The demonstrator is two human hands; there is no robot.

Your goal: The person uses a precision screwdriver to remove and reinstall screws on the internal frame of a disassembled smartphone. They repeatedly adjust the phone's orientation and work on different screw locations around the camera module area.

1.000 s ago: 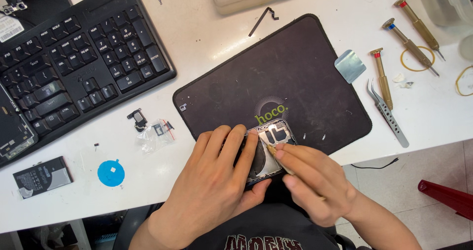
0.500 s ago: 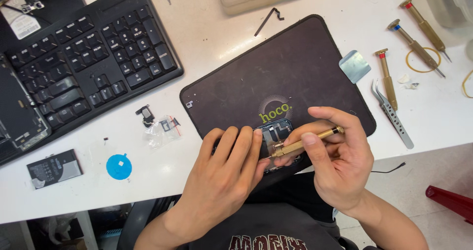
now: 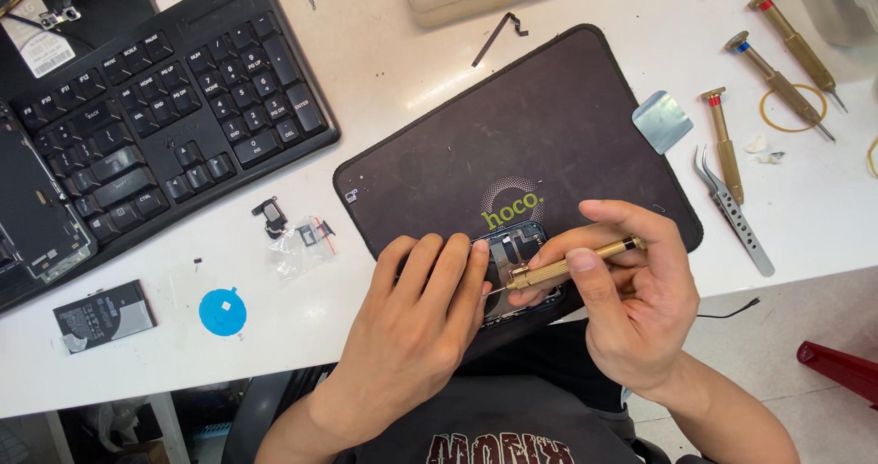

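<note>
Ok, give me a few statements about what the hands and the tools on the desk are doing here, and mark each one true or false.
1. The right hand holds a brass screwdriver. True.
2. The left hand rests on the black keyboard. False: it presses on the opened phone on the dark mat.
3. The screwdriver's tip points toward the left hand. True.
4. The tweezers lie on the mat. False: they lie on the white desk, right of the mat.
5. A blue round sticker lies left of the left hand. True.

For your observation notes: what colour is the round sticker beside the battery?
Bright blue round sticker with a white centre; head view.
</note>
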